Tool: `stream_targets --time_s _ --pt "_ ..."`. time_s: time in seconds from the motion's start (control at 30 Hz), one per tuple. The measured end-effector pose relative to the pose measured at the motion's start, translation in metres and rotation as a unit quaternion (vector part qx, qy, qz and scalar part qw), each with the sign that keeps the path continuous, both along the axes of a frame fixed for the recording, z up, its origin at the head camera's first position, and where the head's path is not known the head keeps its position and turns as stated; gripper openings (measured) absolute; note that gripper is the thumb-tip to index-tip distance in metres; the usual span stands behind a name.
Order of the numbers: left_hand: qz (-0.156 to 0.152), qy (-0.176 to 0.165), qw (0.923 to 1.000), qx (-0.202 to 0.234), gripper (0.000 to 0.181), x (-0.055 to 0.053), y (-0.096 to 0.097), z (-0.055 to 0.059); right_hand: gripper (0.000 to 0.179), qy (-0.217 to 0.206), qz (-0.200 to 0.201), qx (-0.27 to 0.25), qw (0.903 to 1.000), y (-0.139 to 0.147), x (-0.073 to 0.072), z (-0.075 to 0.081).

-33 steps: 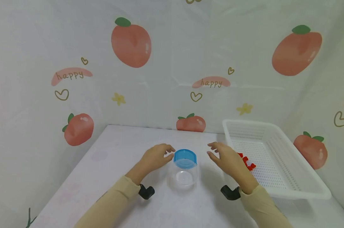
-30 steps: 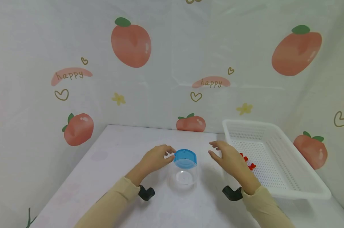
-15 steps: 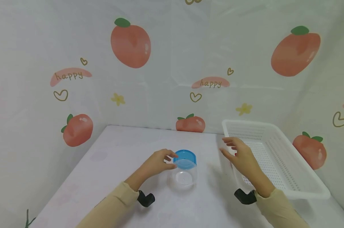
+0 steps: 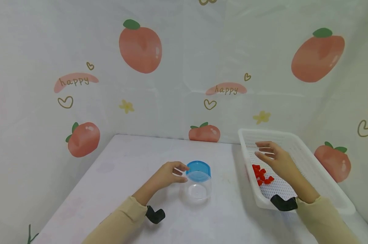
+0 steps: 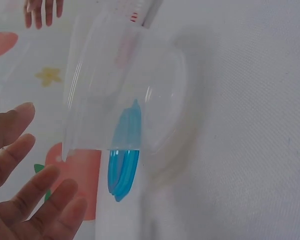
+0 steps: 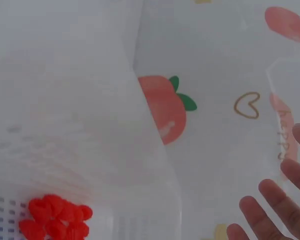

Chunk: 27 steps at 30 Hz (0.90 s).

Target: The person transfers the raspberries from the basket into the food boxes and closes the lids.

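Note:
A clear open-topped plastic jar [image 4: 198, 192] stands upright mid-table. Behind it on the table is a blue lid [image 4: 202, 166], partly seen through the jar wall in the left wrist view. My left hand [image 4: 170, 174] hovers at the jar's left side, thumb and fingers apart and holding nothing; its fingertips overlap the jar's rim in the head view. Over the white basket [image 4: 328, 183] hangs my right hand [image 4: 278, 161], fingers parted with nothing between them. Several small red pieces [image 6: 55, 220] lie clustered inside the basket, left of and below that hand.
The basket has raised perforated walls and takes up the table's right side. A white fruit-print cloth [image 4: 171, 101] hangs behind the table. A black wrist-worn piece [image 4: 284, 203] sticks out from each sleeve.
My right hand has moved right, from beside the jar to over the basket, uncovering the red pieces. The left hand has shifted slightly lower beside the jar. Jar and lid stay put.

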<state>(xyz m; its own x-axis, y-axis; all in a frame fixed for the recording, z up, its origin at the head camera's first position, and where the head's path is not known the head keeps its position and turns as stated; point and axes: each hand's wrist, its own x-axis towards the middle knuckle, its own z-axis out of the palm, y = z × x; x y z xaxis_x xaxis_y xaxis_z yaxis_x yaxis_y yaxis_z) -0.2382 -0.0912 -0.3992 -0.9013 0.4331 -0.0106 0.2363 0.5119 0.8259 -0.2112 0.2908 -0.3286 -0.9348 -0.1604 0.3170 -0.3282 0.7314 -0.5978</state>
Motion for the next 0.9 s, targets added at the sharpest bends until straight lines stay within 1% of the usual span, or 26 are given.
stream_targets --time_s 0.07,0.23,0.4,0.6,0.73,0.9 --pt "0.001 -0.003 1.0 0.0 0.034 0.0 0.0 -0.001 0.043 -0.012 -0.004 0.004 0.9999 0.006 -0.001 0.002" --pt "-0.002 -0.007 1.0 0.002 0.033 0.0 0.0 -0.003 0.042 -0.015 -0.009 0.007 0.9998 0.018 -0.007 0.001" --pt "-0.01 -0.01 0.9999 0.01 0.033 0.0 0.0 -0.005 0.041 -0.017 -0.003 0.001 0.9999 0.032 -0.015 -0.003" --pt "-0.014 -0.01 0.9997 0.019 0.033 0.0 0.0 -0.005 0.038 -0.015 0.026 -0.038 0.9988 0.049 -0.026 -0.009" --pt "-0.017 -0.01 0.9996 0.019 0.034 0.0 0.001 -0.004 0.038 -0.029 0.041 -0.056 0.9971 0.058 -0.032 -0.013" --pt "-0.015 -0.016 0.9996 0.02 0.034 0.001 0.0 -0.005 0.039 -0.052 0.044 -0.064 0.9956 0.065 -0.038 -0.015"
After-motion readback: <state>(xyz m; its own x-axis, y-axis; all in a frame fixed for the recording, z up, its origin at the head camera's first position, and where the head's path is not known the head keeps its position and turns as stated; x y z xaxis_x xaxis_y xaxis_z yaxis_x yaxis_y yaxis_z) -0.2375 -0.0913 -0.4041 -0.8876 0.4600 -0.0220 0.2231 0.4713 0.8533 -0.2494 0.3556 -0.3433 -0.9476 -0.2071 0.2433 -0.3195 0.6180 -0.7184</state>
